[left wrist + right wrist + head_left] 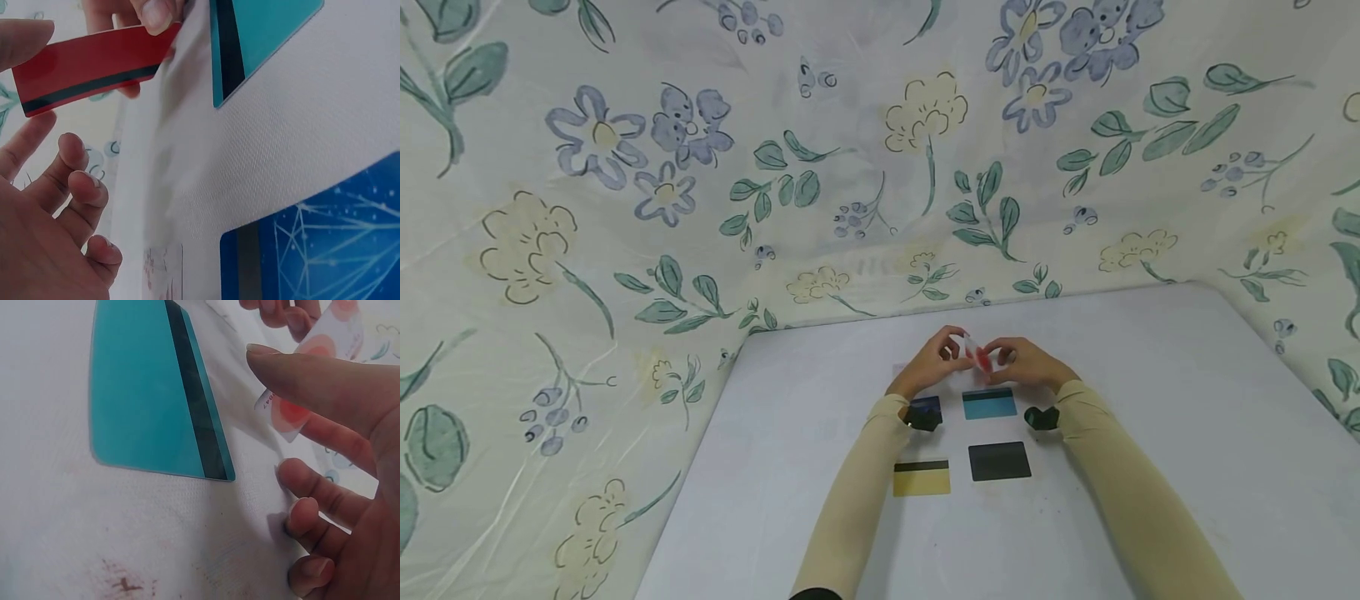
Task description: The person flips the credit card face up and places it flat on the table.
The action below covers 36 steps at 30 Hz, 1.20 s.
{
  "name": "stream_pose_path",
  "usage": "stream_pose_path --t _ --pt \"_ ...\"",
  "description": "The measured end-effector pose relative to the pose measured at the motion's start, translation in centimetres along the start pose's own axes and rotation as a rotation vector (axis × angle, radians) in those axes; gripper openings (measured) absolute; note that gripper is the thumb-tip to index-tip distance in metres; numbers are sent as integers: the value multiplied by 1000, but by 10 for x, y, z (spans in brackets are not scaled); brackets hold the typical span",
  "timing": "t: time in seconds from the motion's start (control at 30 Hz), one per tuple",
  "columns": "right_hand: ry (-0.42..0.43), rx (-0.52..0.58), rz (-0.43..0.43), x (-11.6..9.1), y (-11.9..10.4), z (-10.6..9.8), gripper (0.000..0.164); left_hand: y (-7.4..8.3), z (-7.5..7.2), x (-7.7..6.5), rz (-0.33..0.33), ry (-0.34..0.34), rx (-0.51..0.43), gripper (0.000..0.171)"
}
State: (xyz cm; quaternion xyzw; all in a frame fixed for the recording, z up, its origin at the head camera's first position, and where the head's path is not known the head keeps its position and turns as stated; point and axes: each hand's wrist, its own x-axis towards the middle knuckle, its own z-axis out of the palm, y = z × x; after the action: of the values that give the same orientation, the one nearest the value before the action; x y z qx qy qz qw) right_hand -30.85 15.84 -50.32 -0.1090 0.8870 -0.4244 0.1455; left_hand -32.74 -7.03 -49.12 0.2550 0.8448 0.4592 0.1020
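Observation:
Between both hands a red card with a black stripe stands tilted above the far part of the table. My left hand pinches one end between thumb and index finger, its other fingers loosely bent. At the opposite end, my right hand pinches the card with thumb and index finger. The card's other face, white with red round shapes, shows in the right wrist view. Just below the hands lies a teal card with a dark stripe. A dark blue card with pale lines lies by the left wrist, partly covered in the head view.
Nearer the front lie a yellow card with a dark stripe and a black card. A pale card is partly visible near the left hand. The white table meets a flowered cloth at its back edge.

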Motion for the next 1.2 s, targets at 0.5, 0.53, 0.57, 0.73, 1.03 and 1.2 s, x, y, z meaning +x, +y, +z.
stream_pose_path --t 0.5,0.53,0.57,0.73,1.03,1.2 --pt "5 11 11 -1 1 0 61 -3 0 -5 -61 16 20 55" --pt "4 10 10 -1 1 -1 61 -3 0 -5 -65 17 21 55" --pt "3 7 8 -1 2 -1 62 -3 -1 -5 -69 18 23 56" --pt "8 16 25 0 2 -1 63 -3 -1 -7 -82 25 40 58" --pt "17 20 34 0 3 0 64 -6 -2 -9 -93 29 70 56" --pt "24 13 35 -1 3 -1 65 -6 -4 -9 -88 30 96 57"
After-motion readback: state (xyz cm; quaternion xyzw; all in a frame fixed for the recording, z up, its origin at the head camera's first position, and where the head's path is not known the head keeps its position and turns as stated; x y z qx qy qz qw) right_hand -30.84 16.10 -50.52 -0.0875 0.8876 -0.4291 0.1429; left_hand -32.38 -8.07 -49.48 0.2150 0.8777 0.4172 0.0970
